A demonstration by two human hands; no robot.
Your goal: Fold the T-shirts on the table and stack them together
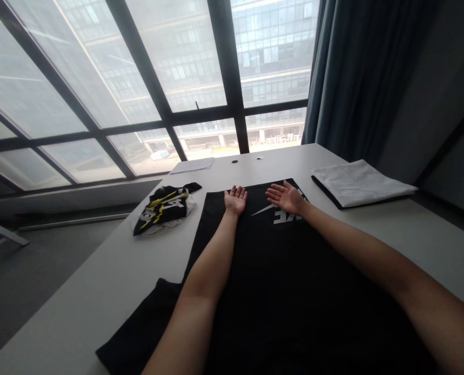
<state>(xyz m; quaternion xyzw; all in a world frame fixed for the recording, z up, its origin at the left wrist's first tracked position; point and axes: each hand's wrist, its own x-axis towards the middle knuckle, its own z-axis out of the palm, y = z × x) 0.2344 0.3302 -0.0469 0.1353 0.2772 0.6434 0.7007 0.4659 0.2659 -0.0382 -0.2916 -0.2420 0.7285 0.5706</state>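
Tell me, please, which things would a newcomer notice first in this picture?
First comes the black shirt spread over the white table, the left hand and right hand palm up at its far end. Then come the bright window beyond the table and the crumpled black-and-yellow cloth left of the shirt.

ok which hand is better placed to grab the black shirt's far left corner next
Probably the left hand: open, palm up and nearer that corner of the black shirt. The right hand is farther across, by the pale print.
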